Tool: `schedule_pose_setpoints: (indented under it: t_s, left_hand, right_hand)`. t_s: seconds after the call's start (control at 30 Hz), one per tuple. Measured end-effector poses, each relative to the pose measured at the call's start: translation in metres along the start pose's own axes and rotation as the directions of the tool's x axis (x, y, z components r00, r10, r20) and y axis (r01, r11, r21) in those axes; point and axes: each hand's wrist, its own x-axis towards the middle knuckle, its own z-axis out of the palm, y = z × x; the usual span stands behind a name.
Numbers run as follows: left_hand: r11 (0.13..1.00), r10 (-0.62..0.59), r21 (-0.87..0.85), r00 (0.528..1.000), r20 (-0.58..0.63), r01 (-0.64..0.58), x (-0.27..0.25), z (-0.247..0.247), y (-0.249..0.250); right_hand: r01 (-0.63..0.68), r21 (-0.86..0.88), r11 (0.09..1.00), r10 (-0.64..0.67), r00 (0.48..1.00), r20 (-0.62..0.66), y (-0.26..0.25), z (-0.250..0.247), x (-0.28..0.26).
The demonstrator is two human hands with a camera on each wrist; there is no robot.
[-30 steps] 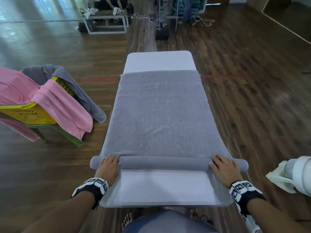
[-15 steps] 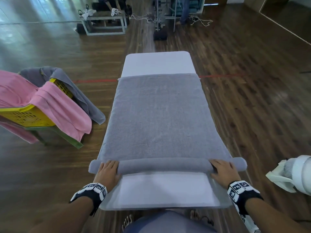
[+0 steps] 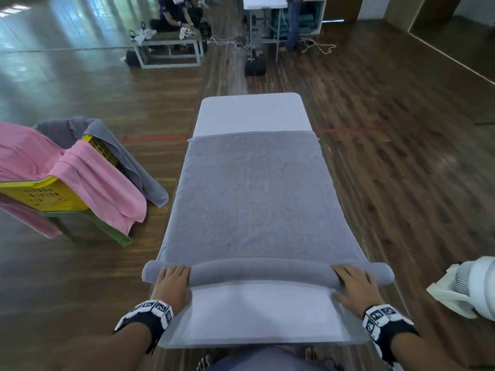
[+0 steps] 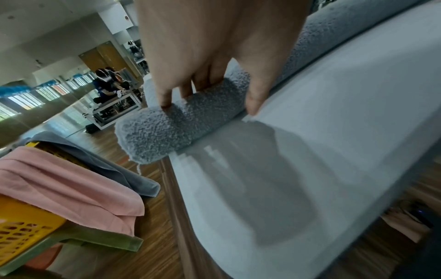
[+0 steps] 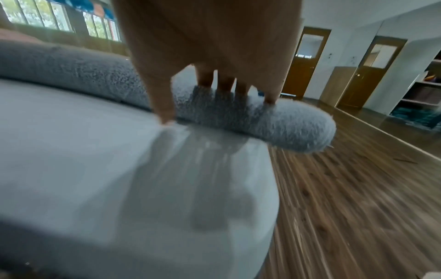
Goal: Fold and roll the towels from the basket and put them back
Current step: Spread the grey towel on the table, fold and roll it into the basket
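A grey towel lies flat along the white table. Its near end is wound into a roll that spans the table's width and overhangs both sides. My left hand presses on the roll's left end, fingers laid over the top and thumb at the near side, as the left wrist view shows for this hand and roll. My right hand presses the right end the same way, seen close in the right wrist view as hand and roll.
A yellow basket stands on a green stool to the left, draped with a pink towel and another grey towel. A white fan sits at the right. People and benches are far behind on the wooden floor.
Both hands have pushed the roll a little farther up the table. The roll is thicker and more bare table shows in front of it.
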Motion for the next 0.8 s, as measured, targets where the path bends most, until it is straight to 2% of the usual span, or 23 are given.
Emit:
schedule_pose_setpoints:
  t_s: [0.07, 0.2, 0.3, 0.43, 0.5, 0.6, 0.73, 0.8]
  left_hand:
    - [1.000, 0.005, 0.003, 1.000, -0.012, -0.005, -0.005, 0.002, 0.000]
    - [0.996, -0.031, 0.083, 0.999, -0.045, 0.034, 0.004, -0.012, 0.003]
    - [0.998, -0.057, -0.005, 0.992, -0.109, 0.057, 0.009, -0.016, 0.006]
    - [1.000, -0.002, -0.004, 0.999, -0.047, 0.002, -0.005, 0.001, -0.001]
    - [0.999, 0.033, -0.019, 0.998, -0.053, -0.034, -0.012, 0.005, -0.001]
    - [0.999, 0.007, 0.032, 0.997, -0.075, -0.004, -0.011, -0.004, 0.001]
    - [0.998, -0.062, -0.034, 0.984, -0.164, 0.057, -0.002, -0.010, 0.000]
    - [0.998, -0.056, -0.004, 0.994, -0.093, 0.056, -0.003, -0.005, 0.001]
  right_hand:
    - [0.002, 0.003, 1.000, -0.002, 1.000, -0.016, 0.003, 0.006, -0.007]
    - [-0.106, -0.105, 0.989, 0.110, 0.994, 0.029, -0.007, -0.018, 0.005]
    - [-0.134, 0.005, 0.991, 0.134, 0.990, -0.042, -0.011, -0.028, 0.016]
    - [-0.120, -0.049, 0.992, 0.122, 0.992, 0.041, -0.008, -0.017, 0.004]
    - [-0.121, -0.082, 0.989, 0.128, 0.988, 0.085, -0.007, -0.016, -0.001]
    - [-0.110, -0.084, 0.990, 0.119, 0.986, 0.115, -0.009, -0.028, 0.005]
    - [-0.126, -0.024, 0.992, 0.125, 0.991, -0.040, -0.009, -0.033, 0.014]
    - [-0.119, 0.009, 0.993, 0.119, 0.993, 0.019, -0.006, -0.028, 0.010]
